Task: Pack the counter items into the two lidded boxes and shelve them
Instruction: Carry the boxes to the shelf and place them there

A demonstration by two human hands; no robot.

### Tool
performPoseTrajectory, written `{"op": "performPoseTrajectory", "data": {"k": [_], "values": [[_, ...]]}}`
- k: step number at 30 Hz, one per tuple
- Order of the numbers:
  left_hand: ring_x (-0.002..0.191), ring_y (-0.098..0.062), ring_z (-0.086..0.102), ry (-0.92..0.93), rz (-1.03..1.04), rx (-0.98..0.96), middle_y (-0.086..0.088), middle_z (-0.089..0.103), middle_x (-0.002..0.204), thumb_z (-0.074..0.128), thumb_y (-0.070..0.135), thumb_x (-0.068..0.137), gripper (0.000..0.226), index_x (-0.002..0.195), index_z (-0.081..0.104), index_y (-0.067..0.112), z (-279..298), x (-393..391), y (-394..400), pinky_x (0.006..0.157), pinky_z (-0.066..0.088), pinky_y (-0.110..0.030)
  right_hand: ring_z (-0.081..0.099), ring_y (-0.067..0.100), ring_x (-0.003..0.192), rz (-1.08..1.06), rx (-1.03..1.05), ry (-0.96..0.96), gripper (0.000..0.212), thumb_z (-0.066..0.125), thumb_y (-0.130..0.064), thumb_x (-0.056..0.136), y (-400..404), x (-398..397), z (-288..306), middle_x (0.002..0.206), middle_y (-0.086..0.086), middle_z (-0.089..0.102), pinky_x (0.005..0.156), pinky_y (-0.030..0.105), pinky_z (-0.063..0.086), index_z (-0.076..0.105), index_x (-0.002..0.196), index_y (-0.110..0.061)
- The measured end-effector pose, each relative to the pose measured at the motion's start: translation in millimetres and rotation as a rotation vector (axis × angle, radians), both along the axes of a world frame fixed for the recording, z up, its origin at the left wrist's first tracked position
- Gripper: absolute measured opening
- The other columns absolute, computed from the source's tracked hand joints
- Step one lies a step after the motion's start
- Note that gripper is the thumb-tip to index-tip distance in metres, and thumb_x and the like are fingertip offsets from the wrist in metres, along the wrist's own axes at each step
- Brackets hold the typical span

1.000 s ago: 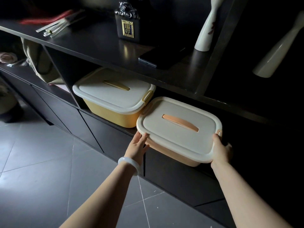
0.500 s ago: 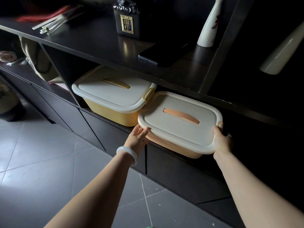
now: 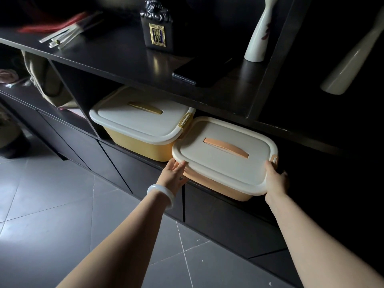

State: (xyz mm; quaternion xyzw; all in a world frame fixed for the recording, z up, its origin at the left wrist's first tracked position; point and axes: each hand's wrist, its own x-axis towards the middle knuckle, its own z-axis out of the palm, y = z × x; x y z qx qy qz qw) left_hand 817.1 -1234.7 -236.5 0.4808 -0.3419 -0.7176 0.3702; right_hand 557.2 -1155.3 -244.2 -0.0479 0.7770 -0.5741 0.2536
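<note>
Two lidded boxes sit in the low shelf opening, and we have our hands on the peach box point(image 3: 224, 161). It rests on the shelf ledge point(image 3: 145, 161) with its front part jutting past the edge, its lid on and the handle lying flat. Left of the peach box, and touching it at the corner, the yellow box point(image 3: 141, 129) sits deeper in the opening, lid on too. Our left hand point(image 3: 173, 175) meets the peach box at its left front corner, fingers nearly straight and pressed flat under the lid rim, gripping nothing. Our right hand point(image 3: 275, 179) grasps the right front corner, thumb on the lid's edge and fingers curled round the side. A pale bangle point(image 3: 161, 194) circles the left wrist. Above the peach box, a dark slab point(image 3: 199, 76) and a white vase point(image 3: 257, 38) stand on the upper shelf.
</note>
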Motion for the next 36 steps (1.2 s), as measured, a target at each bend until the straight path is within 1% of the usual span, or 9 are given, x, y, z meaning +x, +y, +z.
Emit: {"op": "performPoseTrajectory", "data": {"k": [3,7,9,15,18,22,29,33,36], "values": [[0.111,-0.019,0.055,-0.033,0.042,0.009,0.005,0.063,0.113,0.054,0.022,0.098,0.029,0.127,0.054,0.021,0,-3,1,0.100,0.045,-0.041,0.058,0.025,0.103,0.011,-0.007,0.012,0.058,0.067,-0.040,0.082,1,-1,1,0.123,0.012,0.061,0.082,0.032,0.045,0.054,0.129,-0.009],[0.093,-0.021,0.058,-0.052,0.115,0.018,-0.007,0.061,0.110,0.059,0.016,0.095,0.030,0.124,0.056,0.009,-2,-10,3,0.088,0.054,-0.039,0.058,0.027,0.105,0.034,0.006,0.026,0.058,0.066,-0.039,0.083,1,-2,1,0.123,0.013,0.060,0.084,0.033,0.045,0.053,0.131,-0.009],[0.091,-0.025,0.063,-0.061,0.170,0.018,-0.014,0.061,0.111,0.064,0.014,0.093,0.032,0.122,0.054,0.005,-3,-13,3,0.083,0.057,-0.041,0.058,0.030,0.110,0.041,0.018,0.037,0.059,0.065,-0.040,0.083,2,-2,1,0.124,0.013,0.060,0.088,0.035,0.047,0.052,0.131,-0.009],[0.065,-0.026,0.069,0.034,0.276,0.045,-0.021,0.059,0.089,0.063,-0.001,0.090,0.020,0.100,0.046,0.003,2,-16,0,0.058,0.059,-0.033,0.055,0.031,0.115,0.065,0.025,0.038,0.065,0.066,-0.040,0.084,2,-3,3,0.129,0.015,0.057,0.096,0.039,0.047,0.048,0.137,-0.007],[0.071,-0.028,0.066,0.033,0.281,0.027,-0.021,0.057,0.093,0.061,-0.002,0.091,0.017,0.094,0.045,0.005,2,-17,1,0.058,0.059,-0.032,0.055,0.031,0.115,0.070,0.026,0.042,0.064,0.066,-0.040,0.085,3,-4,3,0.129,0.015,0.057,0.093,0.036,0.045,0.049,0.136,-0.007],[0.063,-0.024,0.065,0.007,0.284,0.028,-0.017,0.056,0.082,0.060,-0.002,0.092,0.018,0.089,0.044,0.006,3,-18,1,0.055,0.058,-0.030,0.056,0.030,0.114,0.081,0.026,0.043,0.061,0.066,-0.039,0.084,3,-6,2,0.128,0.015,0.058,0.090,0.033,0.046,0.051,0.134,-0.007],[0.062,-0.015,0.062,-0.113,0.250,0.001,-0.020,0.056,0.092,0.060,0.005,0.093,0.020,0.088,0.042,0.010,0,-19,-1,0.058,0.053,-0.027,0.054,0.032,0.118,0.104,0.053,0.047,0.066,0.065,-0.042,0.085,2,-8,0,0.132,0.015,0.055,0.100,0.042,0.046,0.047,0.138,-0.007],[0.068,-0.016,0.063,-0.114,0.240,-0.003,-0.020,0.056,0.100,0.060,0.007,0.094,0.018,0.094,0.042,0.008,0,-18,1,0.062,0.054,-0.029,0.053,0.032,0.119,0.127,0.066,0.040,0.068,0.065,-0.043,0.085,2,-10,-1,0.134,0.016,0.053,0.101,0.044,0.045,0.044,0.140,-0.008],[0.070,-0.017,0.063,-0.105,0.224,-0.003,-0.022,0.056,0.102,0.060,0.007,0.093,0.020,0.101,0.042,0.005,2,-16,2,0.057,0.056,-0.026,0.052,0.033,0.120,0.145,0.095,0.061,0.068,0.064,-0.044,0.085,2,-11,-1,0.134,0.016,0.053,0.102,0.045,0.044,0.044,0.139,-0.007]]}}
